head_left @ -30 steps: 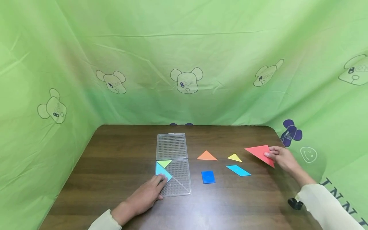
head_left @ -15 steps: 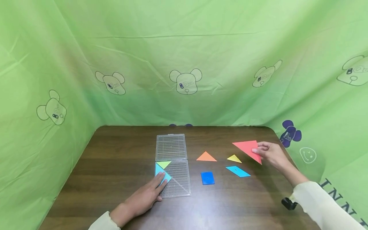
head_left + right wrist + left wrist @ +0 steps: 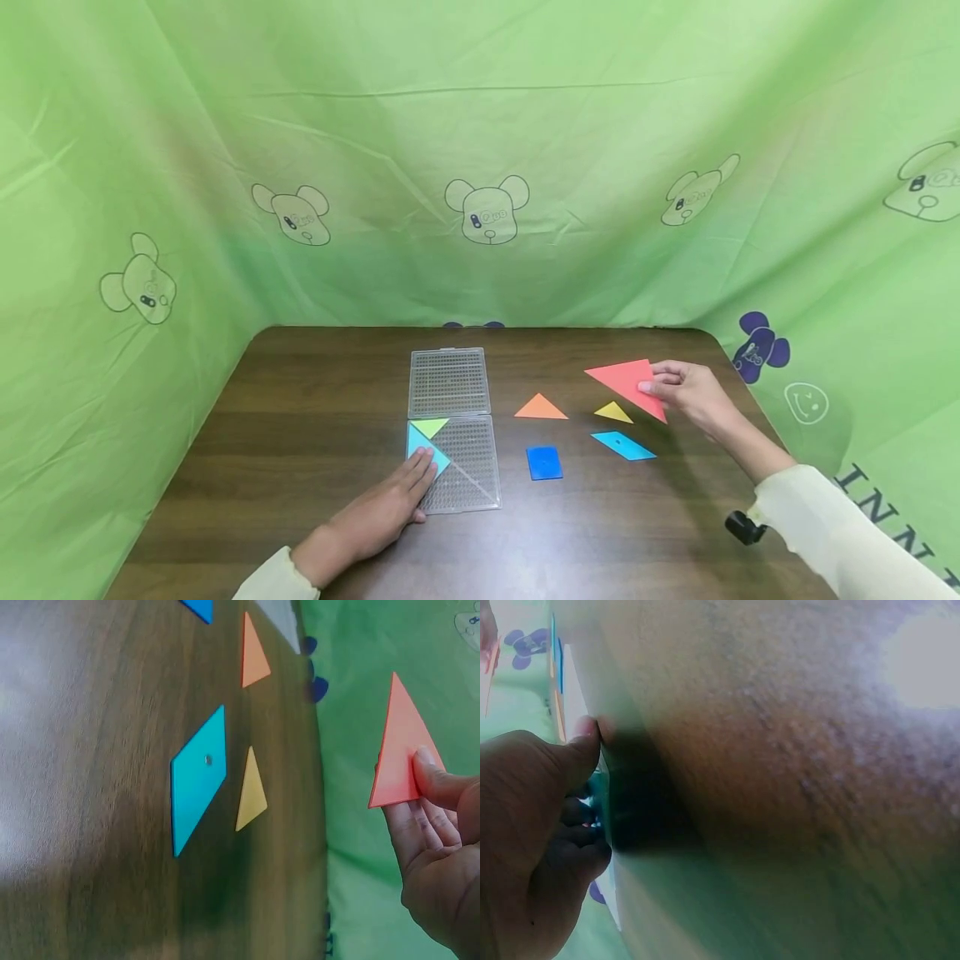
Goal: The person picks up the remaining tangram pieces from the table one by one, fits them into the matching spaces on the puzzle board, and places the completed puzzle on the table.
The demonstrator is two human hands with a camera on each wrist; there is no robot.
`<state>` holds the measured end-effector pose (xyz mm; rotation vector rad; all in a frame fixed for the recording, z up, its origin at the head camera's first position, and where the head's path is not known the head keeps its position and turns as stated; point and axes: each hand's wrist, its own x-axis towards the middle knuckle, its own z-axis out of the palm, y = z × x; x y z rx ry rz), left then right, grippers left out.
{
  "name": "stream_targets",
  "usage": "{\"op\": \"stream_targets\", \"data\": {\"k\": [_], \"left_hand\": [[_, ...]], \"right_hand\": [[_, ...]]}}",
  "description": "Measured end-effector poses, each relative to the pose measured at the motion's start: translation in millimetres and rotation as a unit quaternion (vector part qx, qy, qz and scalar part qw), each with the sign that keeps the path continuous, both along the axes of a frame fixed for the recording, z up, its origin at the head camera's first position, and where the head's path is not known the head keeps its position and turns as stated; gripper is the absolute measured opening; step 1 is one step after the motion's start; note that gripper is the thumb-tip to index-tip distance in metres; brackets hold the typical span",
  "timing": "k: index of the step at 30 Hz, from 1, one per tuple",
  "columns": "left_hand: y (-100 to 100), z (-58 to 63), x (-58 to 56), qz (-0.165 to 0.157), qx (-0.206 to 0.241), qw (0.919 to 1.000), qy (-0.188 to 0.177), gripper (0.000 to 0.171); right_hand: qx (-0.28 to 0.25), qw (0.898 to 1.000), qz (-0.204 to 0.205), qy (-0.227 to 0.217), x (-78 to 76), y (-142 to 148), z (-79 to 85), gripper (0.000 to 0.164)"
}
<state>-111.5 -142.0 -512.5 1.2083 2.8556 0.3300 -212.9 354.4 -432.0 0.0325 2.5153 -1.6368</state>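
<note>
In the head view my right hand (image 3: 693, 396) holds a red triangular tangram piece (image 3: 628, 385) up off the table, above and behind a yellow triangle (image 3: 614, 412). The right wrist view shows the thumb on the red piece's face and the fingers behind it. My left hand (image 3: 386, 504) rests its fingers on a light-blue triangle (image 3: 424, 442) in the near half of an unfolded clear plastic case (image 3: 472, 467). Its thumb (image 3: 587, 742) lies at the case's edge. Beside the light-blue triangle sits a light-green triangle (image 3: 430, 427), also in the case.
Right of the case lie an orange triangle (image 3: 541, 407), a dark-blue square (image 3: 543, 463) and a blue parallelogram (image 3: 624, 445). The case's far half (image 3: 448, 383) lies flat on the wooden table (image 3: 300, 417). Green printed cloth (image 3: 375, 275) hangs around the table.
My right hand has carried the red triangle leftward and slightly farther back, from the table's right side to behind the yellow triangle. The left hand stays on the case almost unmoved.
</note>
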Motion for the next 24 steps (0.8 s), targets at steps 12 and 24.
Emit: {"op": "stream_targets", "data": {"k": [12, 24], "left_hand": [[1.8, 2.6, 2.0, 0.01, -0.011, 0.9999, -0.007, 0.059], [1.4, 1.5, 1.5, 0.011, -0.014, 0.9998, 0.0, 0.06]], "right_hand": [[0.021, 0.999, 0.04, -0.015, 3.4, -23.8, 12.6, 0.046], [0.082, 0.996, 0.046, 0.005, 3.9, -51.8, 28.0, 0.039]]}}
